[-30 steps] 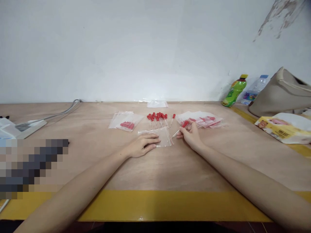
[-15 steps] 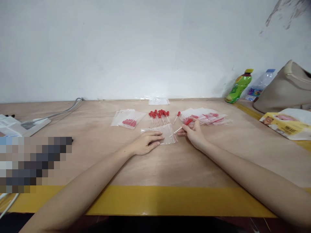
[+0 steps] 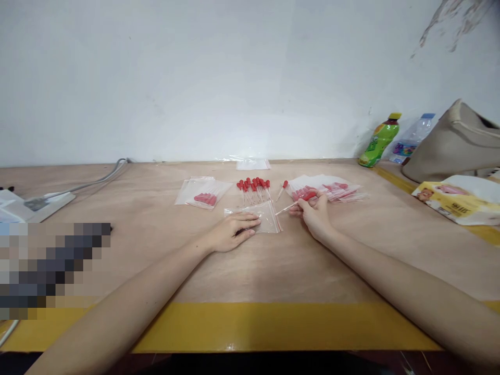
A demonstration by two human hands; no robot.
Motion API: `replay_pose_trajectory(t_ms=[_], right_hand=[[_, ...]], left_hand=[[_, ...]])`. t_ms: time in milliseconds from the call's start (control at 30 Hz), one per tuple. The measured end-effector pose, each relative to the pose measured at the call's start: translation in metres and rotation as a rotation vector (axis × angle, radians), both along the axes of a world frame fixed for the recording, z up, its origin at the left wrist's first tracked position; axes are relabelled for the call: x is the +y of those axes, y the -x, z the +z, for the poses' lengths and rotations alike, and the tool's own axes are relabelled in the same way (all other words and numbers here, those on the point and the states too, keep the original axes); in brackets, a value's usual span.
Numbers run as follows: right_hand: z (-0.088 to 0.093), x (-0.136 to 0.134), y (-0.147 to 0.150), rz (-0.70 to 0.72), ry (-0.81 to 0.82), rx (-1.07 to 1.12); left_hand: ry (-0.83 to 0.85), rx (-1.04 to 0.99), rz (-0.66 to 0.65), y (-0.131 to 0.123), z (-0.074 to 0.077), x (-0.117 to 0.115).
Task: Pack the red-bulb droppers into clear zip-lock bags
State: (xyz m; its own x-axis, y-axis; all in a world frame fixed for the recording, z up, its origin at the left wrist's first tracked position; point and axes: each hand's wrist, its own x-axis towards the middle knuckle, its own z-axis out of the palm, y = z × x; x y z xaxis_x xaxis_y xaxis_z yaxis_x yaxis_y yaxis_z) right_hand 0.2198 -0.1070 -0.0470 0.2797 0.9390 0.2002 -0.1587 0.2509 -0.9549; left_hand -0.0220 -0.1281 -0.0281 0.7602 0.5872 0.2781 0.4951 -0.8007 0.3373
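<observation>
My left hand (image 3: 233,230) lies with its fingers stretched out on a clear zip bag (image 3: 269,217), pressing it to the table. The bag's mouth, marked by a red line, faces right. Between the fingertips of my right hand (image 3: 317,216) is a dropper (image 3: 310,196) with a red bulb; whether more than one is held I cannot tell. Its thin clear tube points left, with the tip at the bag's mouth. Several loose droppers (image 3: 253,185) lie behind the bag, bulbs toward the wall. One single dropper (image 3: 285,184) lies to their right.
Filled bags of droppers (image 3: 332,186) are piled beyond my right hand. Another bag with red bulbs (image 3: 205,199) lies to the left. At the wall are a white packet (image 3: 253,164), a green bottle (image 3: 379,141) and a clear bottle (image 3: 414,138). A beige handbag (image 3: 449,143) and yellow-white pack (image 3: 457,200) stand right.
My right hand has moved slightly right relative to the bag, and the held dropper lies flatter. My left hand stays on the bag. The whole view has shifted a little.
</observation>
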Motion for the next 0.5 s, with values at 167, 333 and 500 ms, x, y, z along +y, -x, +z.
replay_pose_trajectory(t_ms=[167,333,500], right_hand=[[0.002,-0.004,0.005,0.057,-0.019,-0.003],[0.005,-0.007,0.004,0.211,0.100,0.007],[0.009,-0.007,-0.012,0.550,0.155,-0.218]], left_hand=[[-0.005,-0.008,0.002,-0.001,0.001,-0.001],[-0.009,-0.029,0.018,-0.001,0.002,-0.004],[0.003,-0.017,0.052,0.000,0.002,-0.004]])
